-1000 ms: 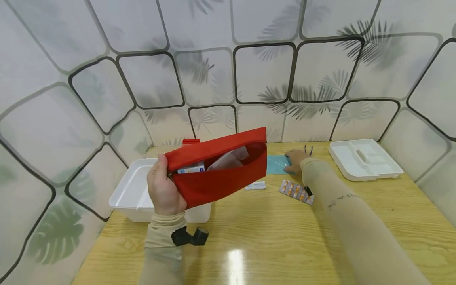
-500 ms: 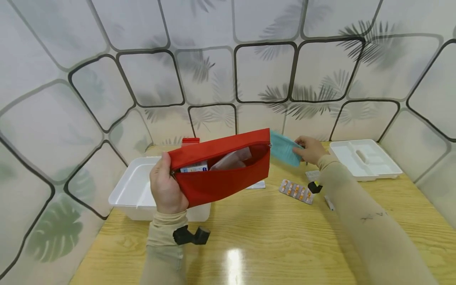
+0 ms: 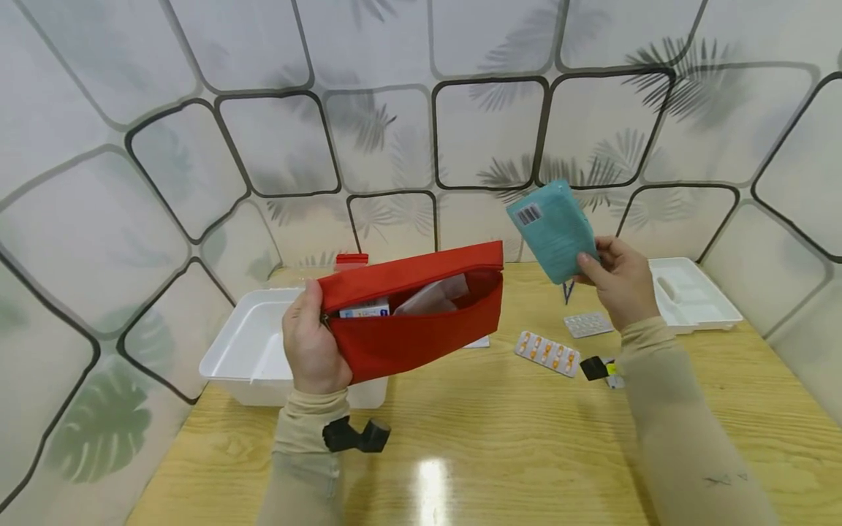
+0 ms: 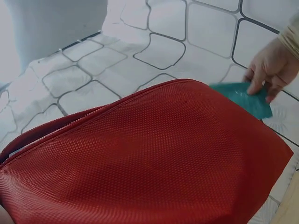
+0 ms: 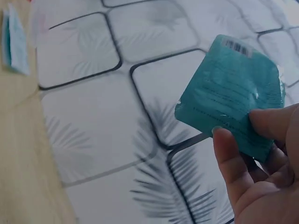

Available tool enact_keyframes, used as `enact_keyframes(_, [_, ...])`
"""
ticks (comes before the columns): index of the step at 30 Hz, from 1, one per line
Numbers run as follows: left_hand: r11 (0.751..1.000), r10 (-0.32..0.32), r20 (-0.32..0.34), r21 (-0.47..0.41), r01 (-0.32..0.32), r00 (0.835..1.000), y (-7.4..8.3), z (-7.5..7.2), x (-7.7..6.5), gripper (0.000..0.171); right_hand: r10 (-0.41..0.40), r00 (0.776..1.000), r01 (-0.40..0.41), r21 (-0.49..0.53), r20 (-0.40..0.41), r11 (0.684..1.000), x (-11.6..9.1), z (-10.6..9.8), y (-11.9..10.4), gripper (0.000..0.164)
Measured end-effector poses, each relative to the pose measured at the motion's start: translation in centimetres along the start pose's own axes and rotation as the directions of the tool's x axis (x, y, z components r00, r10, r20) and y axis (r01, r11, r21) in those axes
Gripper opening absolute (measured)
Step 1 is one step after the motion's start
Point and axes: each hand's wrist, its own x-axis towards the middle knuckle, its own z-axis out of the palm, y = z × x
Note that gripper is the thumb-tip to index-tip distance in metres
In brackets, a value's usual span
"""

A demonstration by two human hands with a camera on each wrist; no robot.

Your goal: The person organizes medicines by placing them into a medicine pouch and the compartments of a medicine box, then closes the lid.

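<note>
My left hand grips a red zippered pouch by its left end, holding it up over the table. The pouch gapes open along its zipper, showing a small white and blue box and a clear plastic bag inside. To the right, my right hand pinches a teal packet by its lower corner between thumb and fingers. A barcode shows on the packet's upper part, and the right wrist view has printed lines on the packet. In the left wrist view the pouch fills most of the picture.
A white plastic bin stands behind the pouch at left. A blister pack of orange capsules and a silver blister pack lie on the wooden table. At the right back sits a white divided tray.
My right hand has picked the teal packet up off the table, raised it and turned its barcode side into view. The left hand and pouch have shifted slightly right.
</note>
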Motion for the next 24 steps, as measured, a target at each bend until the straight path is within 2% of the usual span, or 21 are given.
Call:
enact_keyframes(2, [1.0, -0.011, 0.0, 0.014, 0.011, 1.0, -0.1, 0.1, -0.1, 0.041, -0.075, 0.997, 0.074, 0.127, 0.003, 0.989, -0.7, 0.0, -0.9, 0.023])
enact_keyframes(4, [0.999, -0.025, 0.003, 0.031, 0.025, 1.0, -0.1, 0.3, -0.2, 0.042, -0.157, 0.987, 0.148, 0.23, 0.021, 0.962, -1.3, 0.0, -1.7, 0.021])
enact_keyframes(8, [0.996, -0.051, 0.005, 0.071, 0.05, 0.999, -0.3, 0.5, -0.4, 0.047, -0.308, 0.949, 0.277, 0.285, 0.068, 0.918, -2.5, 0.7, -3.3, 0.021])
enact_keyframes(12, [0.991, -0.064, 0.004, 0.115, 0.063, 0.998, -0.5, 0.6, -0.6, 0.049, -0.451, 0.885, 0.416, 0.237, 0.117, 0.878, -3.3, 2.0, -4.2, 0.019])
enact_keyframes(15, [0.988, -0.073, 0.015, 0.137, 0.071, 0.997, -0.6, 0.8, -0.8, 0.05, -0.526, 0.835, 0.501, 0.173, 0.162, 0.848, -3.8, 3.0, -4.6, 0.019])
enact_keyframes(20, [0.987, -0.086, 0.036, 0.136, 0.081, 0.996, -0.7, 1.3, -1.1, 0.047, -0.59, 0.76, 0.604, 0.038, 0.272, 0.796, -4.4, 4.7, -5.6, 0.028])
enact_keyframes(24, [0.989, -0.092, 0.029, 0.117, 0.088, 0.995, -0.6, 1.6, -1.1, 0.041, -0.606, 0.703, 0.667, -0.048, 0.372, 0.744, -4.6, 5.8, -6.8, 0.032])
